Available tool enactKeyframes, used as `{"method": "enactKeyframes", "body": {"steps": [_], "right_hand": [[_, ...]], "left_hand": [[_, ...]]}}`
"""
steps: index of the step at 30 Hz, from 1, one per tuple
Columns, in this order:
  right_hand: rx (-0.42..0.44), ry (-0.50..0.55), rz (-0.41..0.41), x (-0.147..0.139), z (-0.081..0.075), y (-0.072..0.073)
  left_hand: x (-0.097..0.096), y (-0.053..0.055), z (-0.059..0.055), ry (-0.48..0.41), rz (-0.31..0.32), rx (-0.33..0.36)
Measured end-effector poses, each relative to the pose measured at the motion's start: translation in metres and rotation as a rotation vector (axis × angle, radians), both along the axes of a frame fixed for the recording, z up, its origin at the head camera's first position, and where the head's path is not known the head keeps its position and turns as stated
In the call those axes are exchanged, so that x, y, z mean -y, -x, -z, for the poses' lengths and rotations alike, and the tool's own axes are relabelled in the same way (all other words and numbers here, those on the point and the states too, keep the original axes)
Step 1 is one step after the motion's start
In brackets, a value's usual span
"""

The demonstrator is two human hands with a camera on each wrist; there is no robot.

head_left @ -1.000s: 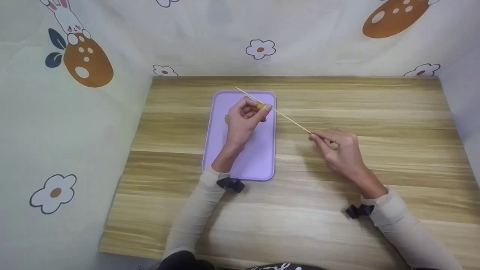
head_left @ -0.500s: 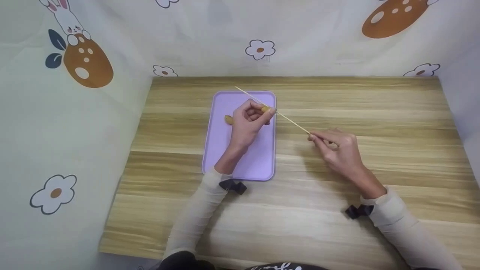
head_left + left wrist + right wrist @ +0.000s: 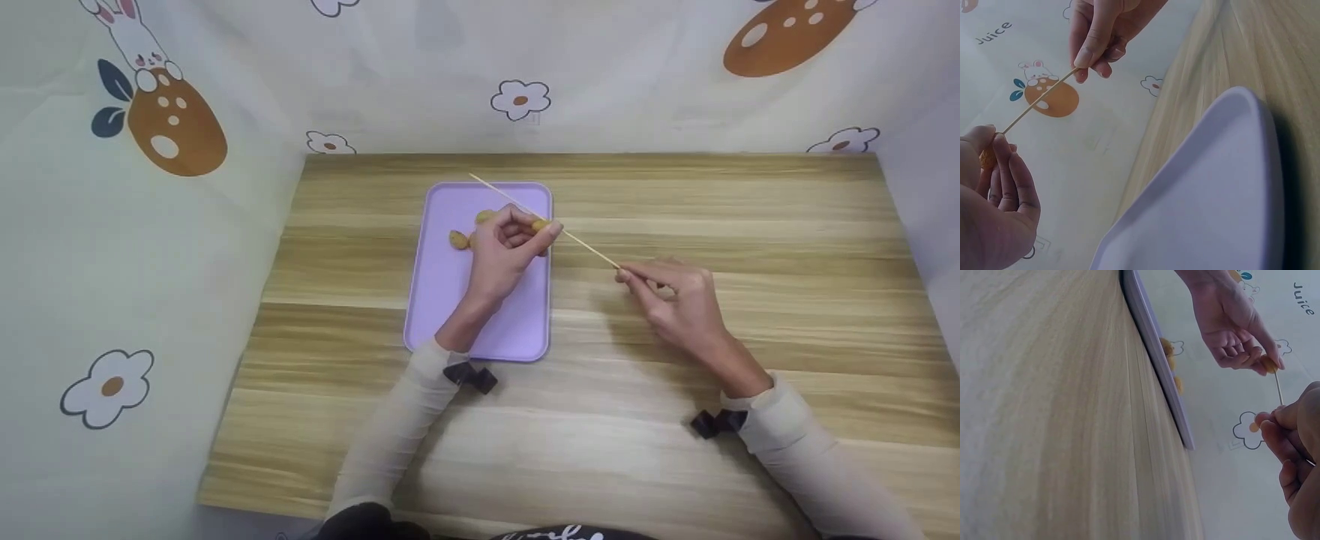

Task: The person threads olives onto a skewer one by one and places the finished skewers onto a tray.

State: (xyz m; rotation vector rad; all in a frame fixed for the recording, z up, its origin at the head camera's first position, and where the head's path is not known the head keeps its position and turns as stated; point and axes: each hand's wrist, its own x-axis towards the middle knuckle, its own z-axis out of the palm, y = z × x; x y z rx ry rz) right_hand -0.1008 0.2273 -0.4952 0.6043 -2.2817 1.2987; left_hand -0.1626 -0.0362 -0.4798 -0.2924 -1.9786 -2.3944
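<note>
A thin wooden skewer (image 3: 589,248) slants above a lilac tray (image 3: 517,322). Its lower end is pinched between thumb and fingers of my right hand (image 3: 681,301). My left hand (image 3: 499,259) pinches a small, rounded, yellow-brown food piece (image 3: 539,224) that the skewer runs through, partway along its length; the far tip sticks out beyond. In the left wrist view the same food piece (image 3: 987,158) is mostly covered by fingers. Several similar loose pieces (image 3: 458,239) lie on the tray, partly hidden behind my left hand; the right wrist view shows loose pieces (image 3: 1178,385) over the rim.
The tray rests on a wood-grain table (image 3: 787,300), left of the table's middle. A pale cloth wall (image 3: 622,90) with printed flowers and oranges stands behind and at the left. Each sleeve carries a black wrist mount (image 3: 471,376).
My left hand has slid the food piece along the skewer, down and right toward my right hand. More loose pieces on the tray have come into sight. The right hand has stayed still.
</note>
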Motion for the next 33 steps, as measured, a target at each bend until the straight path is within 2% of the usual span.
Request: {"method": "enactKeyframes", "body": {"steps": [10,19,22,33], "right_hand": [[-0.012,0.0,-0.011,0.002,0.001,0.0],[0.03,-0.041,-0.008,0.0,0.002,-0.001],[0.038,-0.05,-0.01,0.0,0.002,-0.002],[0.023,-0.01,0.002,0.002,0.004,-0.001]], "left_hand": [[-0.004,-0.002,0.003,-0.004,0.044,0.0],[-0.005,-0.003,0.002,0.056,0.074,0.015],[-0.006,-0.004,0.002,0.051,0.082,0.02],[-0.012,-0.008,0.004,0.037,0.086,0.034]]}}
